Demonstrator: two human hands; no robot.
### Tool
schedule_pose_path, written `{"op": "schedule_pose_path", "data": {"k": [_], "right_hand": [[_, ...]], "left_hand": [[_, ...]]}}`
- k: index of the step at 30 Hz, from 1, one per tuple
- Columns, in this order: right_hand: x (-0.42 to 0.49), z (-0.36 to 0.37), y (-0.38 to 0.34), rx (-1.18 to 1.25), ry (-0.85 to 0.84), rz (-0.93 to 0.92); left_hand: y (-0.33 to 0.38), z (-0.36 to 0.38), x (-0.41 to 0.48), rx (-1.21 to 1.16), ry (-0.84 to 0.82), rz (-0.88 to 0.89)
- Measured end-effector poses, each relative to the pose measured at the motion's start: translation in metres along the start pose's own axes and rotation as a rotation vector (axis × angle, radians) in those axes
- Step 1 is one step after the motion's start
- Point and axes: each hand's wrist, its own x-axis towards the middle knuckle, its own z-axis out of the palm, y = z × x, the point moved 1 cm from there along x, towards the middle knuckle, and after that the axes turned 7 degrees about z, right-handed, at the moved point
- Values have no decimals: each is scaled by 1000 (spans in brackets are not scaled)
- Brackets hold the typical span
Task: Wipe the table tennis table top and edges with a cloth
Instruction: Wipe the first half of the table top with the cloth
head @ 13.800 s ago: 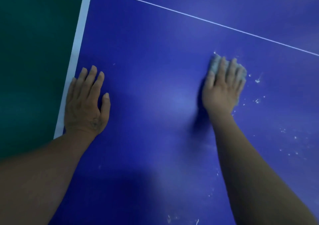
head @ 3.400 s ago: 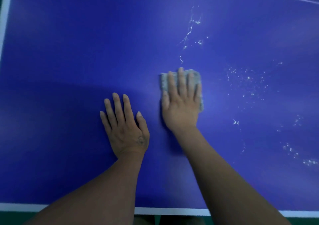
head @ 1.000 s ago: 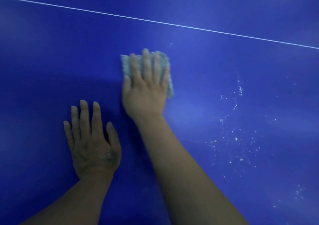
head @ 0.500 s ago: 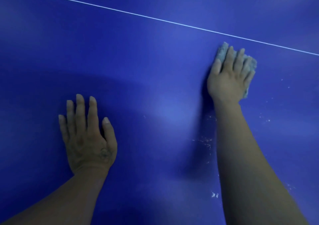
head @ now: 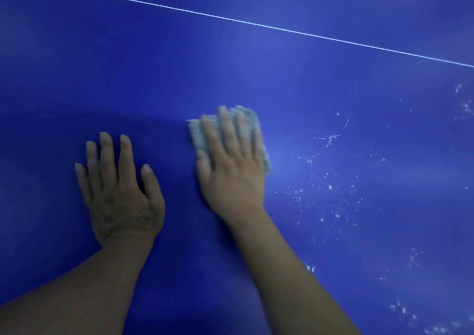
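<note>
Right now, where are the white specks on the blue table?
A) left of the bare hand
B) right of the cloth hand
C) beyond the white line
B: the white specks lie scattered right of the right hand, which presses the cloth flat on the table.

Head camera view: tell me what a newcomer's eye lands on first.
The deep blue table tennis table top fills the view, crossed near the top by a thin white line. At the centre the right hand presses a grey cloth flat onto it, and the left hand rests flat to its left. White specks are scattered over the surface right of the cloth.
</note>
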Motion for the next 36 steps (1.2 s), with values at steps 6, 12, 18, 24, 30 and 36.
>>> {"op": "schedule_pose_path", "data": {"k": [6,12,18,24,30,36], "right_hand": [[16,-41,118,-152,-6,538],[16,-17,22,-157,1,504],[-50,1,-41,-13,-16,80],[-56,-37,82,-154,-41,159],[-30,-40,78,-202,-77,574],[-105,-3,-58,-59,11,252]], "left_hand": [[-2,0,0,-17,56,21],[-5,2,-1,-11,79,38],[-6,6,-2,-3,89,43],[-7,6,-3,11,109,65],[-6,5,-5,23,116,79],[-10,-4,-4,-107,93,82]]}}
